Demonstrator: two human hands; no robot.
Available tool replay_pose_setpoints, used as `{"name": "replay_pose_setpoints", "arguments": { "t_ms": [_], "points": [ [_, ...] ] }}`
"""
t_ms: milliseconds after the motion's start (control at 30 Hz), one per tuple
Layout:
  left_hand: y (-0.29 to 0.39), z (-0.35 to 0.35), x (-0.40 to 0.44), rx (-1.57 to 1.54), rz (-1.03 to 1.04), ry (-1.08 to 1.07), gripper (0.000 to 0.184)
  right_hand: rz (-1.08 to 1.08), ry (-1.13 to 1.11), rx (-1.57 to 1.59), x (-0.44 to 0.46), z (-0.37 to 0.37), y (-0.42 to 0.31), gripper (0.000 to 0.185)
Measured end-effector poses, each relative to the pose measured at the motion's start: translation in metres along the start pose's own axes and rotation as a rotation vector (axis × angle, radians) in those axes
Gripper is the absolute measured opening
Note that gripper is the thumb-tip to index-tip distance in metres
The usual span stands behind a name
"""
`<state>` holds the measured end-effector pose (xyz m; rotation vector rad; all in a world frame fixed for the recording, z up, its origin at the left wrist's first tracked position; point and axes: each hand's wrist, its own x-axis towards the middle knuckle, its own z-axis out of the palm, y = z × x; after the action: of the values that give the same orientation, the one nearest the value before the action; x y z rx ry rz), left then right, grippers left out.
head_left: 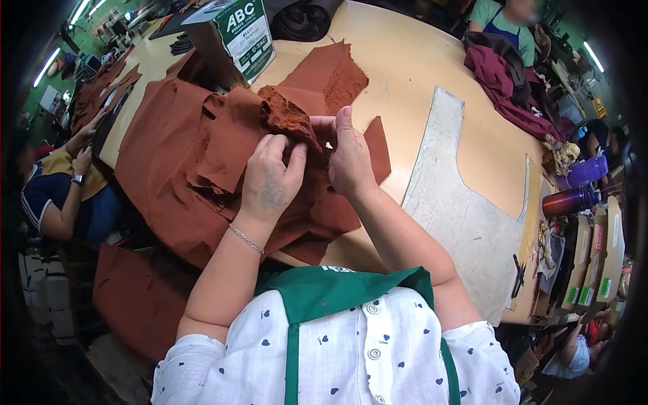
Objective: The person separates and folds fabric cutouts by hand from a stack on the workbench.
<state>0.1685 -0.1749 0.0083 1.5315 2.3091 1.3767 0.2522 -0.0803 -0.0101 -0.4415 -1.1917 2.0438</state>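
A large heap of reddish-brown leather [162, 128] lies on the table in front of me and hangs over its near edge. My left hand [273, 175] is closed on a piece of leather [290, 115] with a rough, fibrous underside turned up at its top. Just right of that piece is my right hand [351, 155], its thumb raised and apart. Its forefinger reaches left to the leather's edge, and the other fingers are partly hidden. Behind both hands lies another leather piece [324, 77], its rough side partly showing.
A green-and-white ABC can [236, 40] stands behind the heap. To the right lies a large pale grey panel [445, 202], near dark red cloth [506, 88], a purple tumbler [570, 200] and upright cartons [594, 256]. Another person [61, 182] works at left; one more [506, 23] is across the table.
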Motion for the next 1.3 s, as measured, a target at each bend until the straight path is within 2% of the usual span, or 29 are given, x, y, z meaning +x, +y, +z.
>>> {"name": "replay_pose_setpoints", "arguments": {
  "t_ms": [133, 233, 333, 433, 533, 600, 667, 800, 900, 967, 1100, 1200, 1300],
  "points": [
    [0.012, -0.001, 0.0, 0.172, 0.099, 0.009, 0.029, 0.059, 0.032, 0.101, -0.004, 0.005, 0.001, 0.067],
    [-0.002, 0.0, -0.002, 0.21, 0.059, -0.004, 0.034, 0.071, 0.025, 0.092, -0.006, 0.006, -0.001, 0.066],
    [-0.006, -0.006, -0.008, 0.128, -0.001, -0.083, 0.028, 0.053, 0.042, 0.055, -0.005, -0.001, 0.002, 0.061],
    [-0.022, -0.005, -0.011, -0.19, -0.131, -0.109, 0.02, 0.025, -0.017, -0.022, -0.002, -0.004, 0.001, 0.05],
    [-0.018, -0.001, -0.005, -0.28, -0.006, -0.048, 0.018, 0.011, -0.132, -0.134, -0.001, -0.007, -0.003, 0.036],
    [-0.012, -0.002, -0.002, -0.463, -0.169, -0.103, 0.017, -0.008, -0.212, -0.322, -0.004, -0.007, -0.013, 0.032],
    [-0.01, -0.001, 0.0, -0.652, -0.305, -0.147, 0.019, -0.088, -0.261, -0.373, 0.0, -0.012, -0.008, 0.035],
    [-0.017, -0.002, 0.001, -0.738, -0.212, -0.263, 0.023, -0.097, -0.31, -0.43, 0.002, -0.019, -0.011, 0.039],
    [-0.027, -0.005, 0.002, -0.76, -0.144, -0.342, 0.025, 0.036, -0.348, -0.315, 0.003, -0.019, -0.017, 0.038],
    [-0.033, -0.006, 0.004, -0.715, -0.061, -0.387, 0.027, 0.048, -0.354, -0.373, 0.004, -0.021, -0.018, 0.034],
    [-0.031, -0.007, 0.008, -0.631, -0.066, -0.436, 0.027, 0.104, -0.273, -0.516, 0.003, -0.02, -0.022, 0.023],
    [-0.028, -0.007, 0.01, -0.584, -0.099, -0.437, 0.026, -0.256, -0.226, -0.89, 0.005, -0.023, -0.013, 0.016],
    [-0.027, -0.009, 0.01, -0.585, -0.183, -0.438, 0.026, -0.634, -0.086, -1.094, 0.02, -0.033, -0.008, 0.015]
  ]
}}
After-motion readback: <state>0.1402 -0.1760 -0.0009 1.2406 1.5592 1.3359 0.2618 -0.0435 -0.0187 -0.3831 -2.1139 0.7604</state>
